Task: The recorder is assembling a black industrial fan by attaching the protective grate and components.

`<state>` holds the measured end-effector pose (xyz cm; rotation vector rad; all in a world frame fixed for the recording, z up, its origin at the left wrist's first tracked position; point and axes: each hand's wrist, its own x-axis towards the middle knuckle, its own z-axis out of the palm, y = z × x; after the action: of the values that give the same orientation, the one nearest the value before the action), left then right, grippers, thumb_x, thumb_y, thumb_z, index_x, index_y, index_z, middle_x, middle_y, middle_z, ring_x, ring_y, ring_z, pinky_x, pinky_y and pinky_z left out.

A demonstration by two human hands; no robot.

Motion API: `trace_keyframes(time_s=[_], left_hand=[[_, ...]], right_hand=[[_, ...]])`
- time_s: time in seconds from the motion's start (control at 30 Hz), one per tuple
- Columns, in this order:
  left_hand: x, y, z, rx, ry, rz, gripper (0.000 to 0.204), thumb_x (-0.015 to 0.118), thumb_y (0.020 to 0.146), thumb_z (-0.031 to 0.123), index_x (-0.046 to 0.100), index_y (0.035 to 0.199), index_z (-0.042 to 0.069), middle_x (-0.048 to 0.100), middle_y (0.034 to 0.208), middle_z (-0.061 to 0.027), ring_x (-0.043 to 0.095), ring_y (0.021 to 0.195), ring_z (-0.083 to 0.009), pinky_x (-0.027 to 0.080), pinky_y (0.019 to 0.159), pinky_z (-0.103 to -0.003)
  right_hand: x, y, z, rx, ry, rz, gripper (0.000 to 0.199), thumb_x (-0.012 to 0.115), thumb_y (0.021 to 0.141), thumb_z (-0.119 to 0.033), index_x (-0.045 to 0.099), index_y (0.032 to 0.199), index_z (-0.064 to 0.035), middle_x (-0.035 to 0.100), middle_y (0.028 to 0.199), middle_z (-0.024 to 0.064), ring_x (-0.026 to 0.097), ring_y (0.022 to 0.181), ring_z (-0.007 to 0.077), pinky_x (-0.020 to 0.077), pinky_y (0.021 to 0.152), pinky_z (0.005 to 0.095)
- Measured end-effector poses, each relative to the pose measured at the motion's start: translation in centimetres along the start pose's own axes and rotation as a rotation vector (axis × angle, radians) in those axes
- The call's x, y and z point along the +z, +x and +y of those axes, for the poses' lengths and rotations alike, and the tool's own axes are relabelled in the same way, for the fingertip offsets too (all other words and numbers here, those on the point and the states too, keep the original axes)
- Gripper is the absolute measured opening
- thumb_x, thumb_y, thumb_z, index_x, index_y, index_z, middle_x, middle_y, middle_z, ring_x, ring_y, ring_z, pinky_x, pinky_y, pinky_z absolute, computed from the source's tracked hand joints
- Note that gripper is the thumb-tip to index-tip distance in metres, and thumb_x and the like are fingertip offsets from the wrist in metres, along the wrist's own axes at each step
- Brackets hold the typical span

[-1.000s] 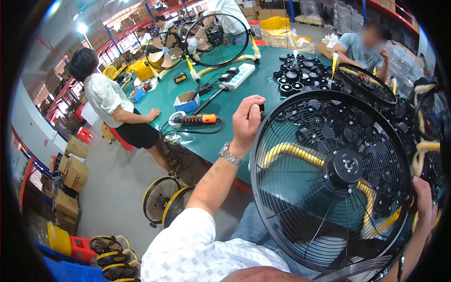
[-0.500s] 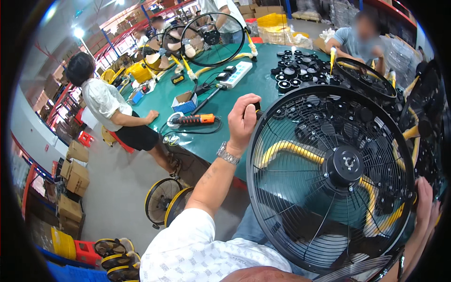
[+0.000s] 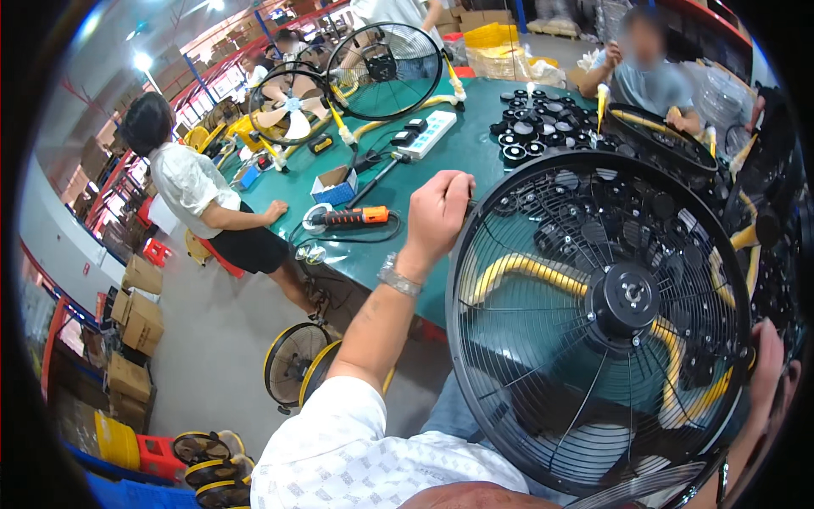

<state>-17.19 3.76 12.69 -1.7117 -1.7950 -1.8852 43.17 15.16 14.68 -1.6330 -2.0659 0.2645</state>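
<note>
In front of me stands a round black fan (image 3: 623, 299) with a wire grille and a dark motor at its middle, tilted up on a yellow tube stand (image 3: 530, 265). My left hand (image 3: 438, 212) is closed at the fan's left rim, its fingers curled round a small black side knob that they mostly hide. At the right rim, my right hand (image 3: 766, 373) is closed about the side fitting; its fingers are partly hidden near the picture's edge. Through the grille show several black round parts and bits of the green table (image 3: 407, 204).
Several black knobs and caps (image 3: 543, 127) lie on the table. Left of them are an orange-black power tool (image 3: 356, 217), a small blue box (image 3: 334, 185), and a white power strip (image 3: 428, 136). More fans (image 3: 386, 72) stand behind. Co-workers stand left and sit across. Fans (image 3: 297, 360) rest on the floor.
My left fingers have curled further over the knob, hiding it. The fan has barely moved. The co-worker across has raised a hand, and a far fan's blades show more plainly.
</note>
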Motion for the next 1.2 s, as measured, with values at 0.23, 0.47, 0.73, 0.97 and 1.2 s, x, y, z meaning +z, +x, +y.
trace_keyframes(time_s=[0.23,0.47,0.73,0.97,1.2], left_hand=[[0.2,-1.2,-0.4,0.218,-0.129,0.118,0.019,0.052,0.094,0.007,0.066,0.104,-0.002,0.068,0.108,-0.0147,0.064,0.099,-0.0228,0.050,0.088,-0.032],[-2.1,2.1,1.5,-0.177,0.217,-0.312,0.039,0.052,0.102,0.033,0.065,0.104,-0.003,0.067,0.091,-0.0067,0.060,0.085,-0.0125,0.049,0.079,-0.027],[0.8,-1.1,-1.1,0.122,-0.196,0.087,0.024,0.051,0.098,0.017,0.066,0.101,-0.003,0.070,0.097,-0.0130,0.066,0.082,-0.0170,0.052,0.075,-0.029],[-1.8,1.5,1.4,-0.100,-0.075,-0.106,0.034,0.051,0.102,0.027,0.064,0.104,-0.005,0.066,0.103,-0.0103,0.061,0.090,-0.0128,0.049,0.082,-0.027],[1.5,-0.7,-1.3,0.321,-0.254,0.122,0.023,0.048,0.099,0.010,0.065,0.100,-0.006,0.068,0.102,-0.0158,0.066,0.085,-0.0220,0.052,0.080,-0.032]], right_hand=[[-1.2,1.2,-2.9,0.019,0.328,-0.022,0.039,0.041,0.106,-0.027,0.061,0.109,0.0053,0.065,0.097,0.0095,0.059,0.092,0.0186,0.0443,0.087,0.0303],[1.4,-3.8,-0.2,-0.487,-0.152,0.224,0.031,0.035,0.106,-0.012,0.054,0.122,0.0051,0.053,0.132,0.0197,0.048,0.128,0.0315,0.0322,0.110,0.0366],[-1.2,1.9,-2.9,-0.011,0.390,-0.323,0.033,0.044,0.103,-0.021,0.048,0.075,-0.0034,0.040,0.071,-0.0004,0.040,0.069,0.0118,0.0342,0.066,0.0290],[1.0,-3.1,-1.8,-0.470,-0.044,0.239,0.029,0.043,0.103,-0.013,0.053,0.125,0.0036,0.055,0.125,0.0151,0.051,0.121,0.0263,0.0350,0.106,0.0341],[-0.5,0.1,-3.3,-0.152,0.229,-0.030,0.022,0.046,0.100,-0.016,0.055,0.091,0.0023,0.053,0.086,0.0056,0.051,0.083,0.0158,0.0402,0.079,0.0275]])
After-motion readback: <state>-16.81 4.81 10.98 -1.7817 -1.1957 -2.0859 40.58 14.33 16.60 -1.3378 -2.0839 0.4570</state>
